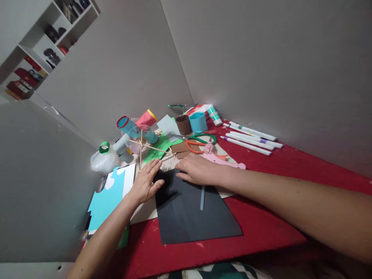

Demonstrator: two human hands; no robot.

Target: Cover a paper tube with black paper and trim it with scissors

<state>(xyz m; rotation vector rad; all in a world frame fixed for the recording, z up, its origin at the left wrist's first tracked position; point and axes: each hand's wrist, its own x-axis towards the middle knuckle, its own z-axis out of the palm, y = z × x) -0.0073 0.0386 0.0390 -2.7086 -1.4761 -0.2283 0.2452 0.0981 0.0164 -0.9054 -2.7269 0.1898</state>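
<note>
Pressing on the black sheet [192, 221] — both hands, palms down, fingers flat and fairly close together, gripping nothing.
Left hand [147, 183]: on the sheet's far left corner.
Right hand [197, 170]: on the sheet's far edge, just beside the left.
Black sheet: flat on the red worktop [276, 170], whole, no cut that shows — seemingly little worked as yet.
Pale blue stick [202, 198]: loose on the sheet's middle, its far end by the right wrist.
Blue card [106, 201]: left of the sheet, edge already cut in waves.
Scissors [200, 142], paper tubes [132, 130], markers [251, 140]: beyond the sheet, untouched by either hand.
</note>
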